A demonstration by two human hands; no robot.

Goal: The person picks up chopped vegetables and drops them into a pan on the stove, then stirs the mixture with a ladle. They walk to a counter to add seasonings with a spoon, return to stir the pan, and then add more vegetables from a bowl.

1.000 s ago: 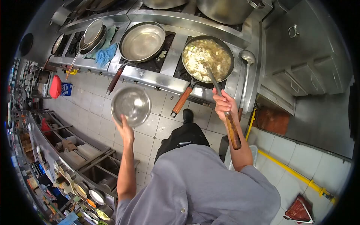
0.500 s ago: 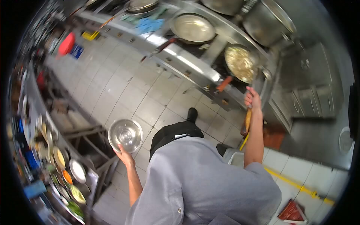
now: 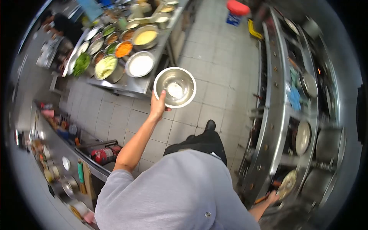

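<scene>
A round metal bowl [image 3: 184, 100] is held out over the floor by my left hand [image 3: 157, 106], its thumb over the rim and its fingers underneath. Only a little whitish gleam shows at the bowl's bottom. At the lower right, my right hand [image 3: 273, 197] is closed around a wooden-handled utensil [image 3: 261, 199], which looks like a ladle; its head cannot be made out. Just beyond that hand, a pan [image 3: 287, 184] with pale, yellowish contents sits on the stove.
A steel prep table [image 3: 142, 85] stands ahead left, carrying a bowl of white contents [image 3: 140, 64], shredded orange food [image 3: 124, 49] and leafy greens [image 3: 81, 64]. The stove [image 3: 281, 130] with another pan [image 3: 303, 138] runs along the right. A red stool [image 3: 237, 7] is far ahead. Another person [image 3: 67, 27] is at upper left.
My body and view have turned left, toward the prep table. The bowl stays in my left hand, now stretched out near the table's corner. My right hand trails behind beside the stove pan.
</scene>
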